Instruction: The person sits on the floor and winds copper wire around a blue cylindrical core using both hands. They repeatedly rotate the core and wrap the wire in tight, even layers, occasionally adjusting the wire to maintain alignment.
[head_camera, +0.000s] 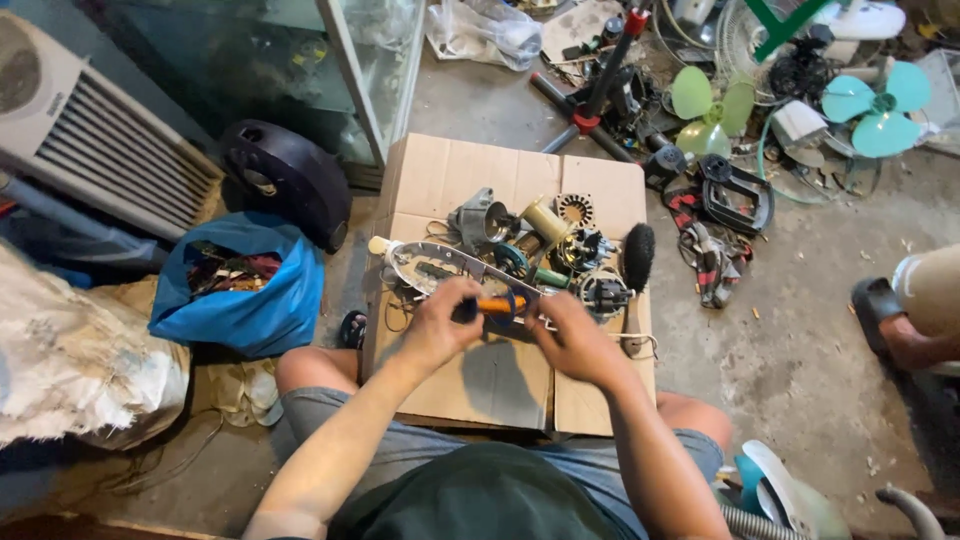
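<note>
Near the front edge of the flattened brown cardboard sheet (470, 385), the left hand (437, 325) is closed around an orange-handled screwdriver (492, 305); its long axis runs sideways toward the right hand (572, 340), whose fingers curl at the tip.

We cannot see the tip of the screwdriver (490, 305) behind the right hand (570, 338). The small parts (560, 250) on the cardboard (480, 180) blur together. The right edge cuts off another person's foot (900, 320).
</note>
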